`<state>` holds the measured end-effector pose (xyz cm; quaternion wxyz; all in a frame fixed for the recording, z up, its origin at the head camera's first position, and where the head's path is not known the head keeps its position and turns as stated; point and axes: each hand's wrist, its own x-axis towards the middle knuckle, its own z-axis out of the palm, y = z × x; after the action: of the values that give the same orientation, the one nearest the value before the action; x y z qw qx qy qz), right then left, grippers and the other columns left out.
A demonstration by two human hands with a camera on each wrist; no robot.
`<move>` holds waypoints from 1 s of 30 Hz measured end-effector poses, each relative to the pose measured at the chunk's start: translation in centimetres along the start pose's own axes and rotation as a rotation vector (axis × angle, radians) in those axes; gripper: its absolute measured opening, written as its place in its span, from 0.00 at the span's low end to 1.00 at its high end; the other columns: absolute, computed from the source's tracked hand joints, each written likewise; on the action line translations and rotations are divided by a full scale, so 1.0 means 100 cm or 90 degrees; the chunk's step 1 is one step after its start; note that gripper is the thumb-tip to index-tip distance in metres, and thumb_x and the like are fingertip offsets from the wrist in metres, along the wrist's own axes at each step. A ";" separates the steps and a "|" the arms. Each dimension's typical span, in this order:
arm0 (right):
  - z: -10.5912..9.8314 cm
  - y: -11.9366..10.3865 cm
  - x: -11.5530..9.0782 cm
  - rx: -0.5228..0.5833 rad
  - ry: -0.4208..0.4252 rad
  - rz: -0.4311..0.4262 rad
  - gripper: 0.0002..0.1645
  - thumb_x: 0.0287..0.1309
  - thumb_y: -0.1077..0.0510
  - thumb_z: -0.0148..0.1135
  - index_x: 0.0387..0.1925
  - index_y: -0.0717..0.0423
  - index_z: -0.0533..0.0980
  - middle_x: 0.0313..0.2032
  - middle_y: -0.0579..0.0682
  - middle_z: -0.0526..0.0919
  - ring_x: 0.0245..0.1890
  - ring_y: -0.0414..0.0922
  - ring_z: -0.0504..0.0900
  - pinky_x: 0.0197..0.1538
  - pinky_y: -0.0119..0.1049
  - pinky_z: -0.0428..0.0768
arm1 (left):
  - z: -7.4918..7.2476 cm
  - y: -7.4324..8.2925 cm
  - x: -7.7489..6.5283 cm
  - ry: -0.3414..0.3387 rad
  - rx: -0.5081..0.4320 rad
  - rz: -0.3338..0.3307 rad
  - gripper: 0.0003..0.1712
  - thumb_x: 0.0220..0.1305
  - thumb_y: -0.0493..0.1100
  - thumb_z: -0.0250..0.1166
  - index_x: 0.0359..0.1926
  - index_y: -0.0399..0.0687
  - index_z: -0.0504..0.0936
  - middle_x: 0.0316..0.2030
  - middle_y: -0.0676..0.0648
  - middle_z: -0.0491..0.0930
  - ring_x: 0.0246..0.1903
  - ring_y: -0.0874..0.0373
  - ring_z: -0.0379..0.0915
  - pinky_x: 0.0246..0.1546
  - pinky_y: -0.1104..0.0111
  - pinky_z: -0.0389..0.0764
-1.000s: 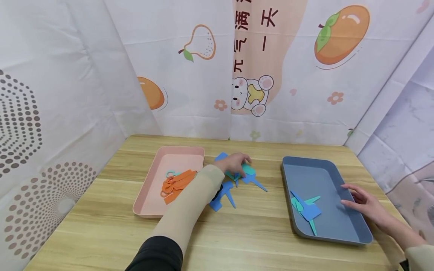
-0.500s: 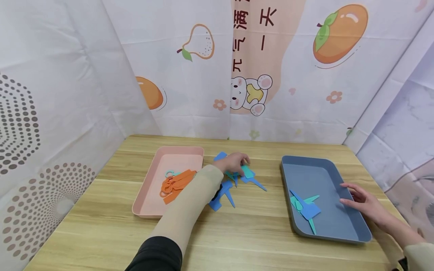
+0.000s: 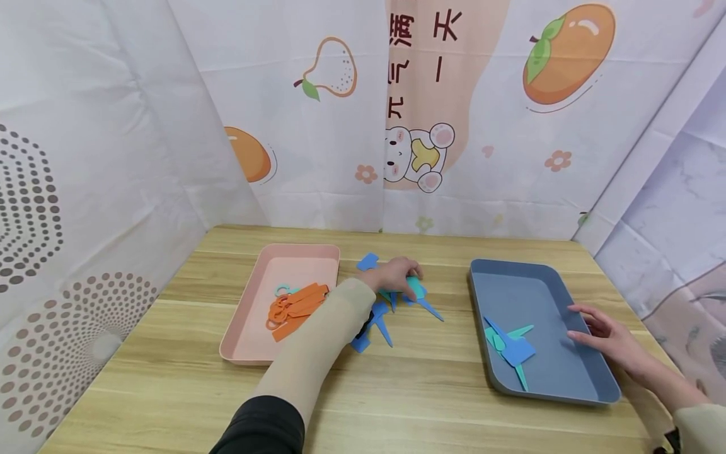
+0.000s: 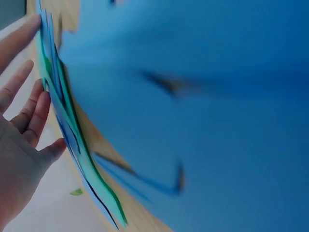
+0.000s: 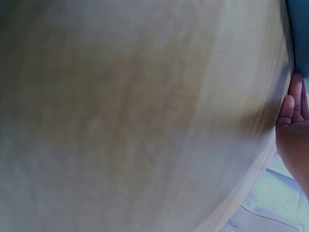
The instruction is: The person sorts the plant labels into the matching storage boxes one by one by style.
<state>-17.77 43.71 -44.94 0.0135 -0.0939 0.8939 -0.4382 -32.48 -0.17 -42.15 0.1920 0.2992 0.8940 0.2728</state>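
My left hand (image 3: 392, 276) reaches over a loose pile of flat blue and teal T-shaped plant labels in the middle of the table. Its fingertips and thumb touch a teal label (image 3: 417, 287) that lies on a blue label (image 3: 432, 309). In the left wrist view the fingers are spread along the edges of the stacked labels (image 4: 99, 179). My right hand (image 3: 612, 337) rests at the right rim of a grey-blue tray (image 3: 527, 277), its fingers fairly straight over the edge. Inside that tray lie a blue label (image 3: 518, 350) and several teal ones.
A pink tray (image 3: 300, 252) stands at the left with orange ring-ended tags (image 3: 295, 309) and a teal ring-shaped piece (image 3: 282, 289) in it. My left forearm crosses its right side. A printed curtain (image 3: 329, 145) hangs behind the wooden table (image 3: 408, 391).
The left hand's fingers have shifted slightly at the pile, and the teal label under them has turned a little. The right hand and both trays look the same.
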 end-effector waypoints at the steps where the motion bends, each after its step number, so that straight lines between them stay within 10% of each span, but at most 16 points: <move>1: 0.000 0.000 0.000 0.000 0.000 0.000 0.31 0.65 0.61 0.61 0.68 0.48 0.64 0.53 0.19 0.61 0.47 0.15 0.60 0.43 0.15 0.68 | 0.001 0.001 0.000 -0.001 0.004 0.003 0.28 0.52 0.39 0.76 0.54 0.49 0.78 0.53 0.46 0.75 0.53 0.55 0.69 0.51 0.71 0.71; 20: -0.001 0.002 0.001 -0.005 -0.004 0.009 0.31 0.65 0.60 0.61 0.68 0.48 0.64 0.55 0.21 0.60 0.47 0.15 0.60 0.42 0.16 0.69 | -0.001 0.018 -0.002 -0.010 -0.082 0.065 0.23 0.64 0.25 0.59 0.57 0.47 0.78 0.57 0.47 0.75 0.52 0.57 0.72 0.45 0.72 0.75; 30: -0.001 -0.001 0.001 0.000 -0.004 0.002 0.31 0.65 0.60 0.62 0.67 0.49 0.64 0.54 0.21 0.61 0.47 0.14 0.61 0.42 0.16 0.70 | -0.009 0.050 0.005 0.056 -0.110 0.146 0.15 0.66 0.32 0.62 0.54 0.44 0.79 0.49 0.49 0.80 0.48 0.62 0.75 0.46 0.77 0.74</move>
<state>-17.85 43.74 -44.80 0.0167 -0.0938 0.8940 -0.4377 -31.20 3.20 -38.50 0.1451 0.3697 0.8345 0.3819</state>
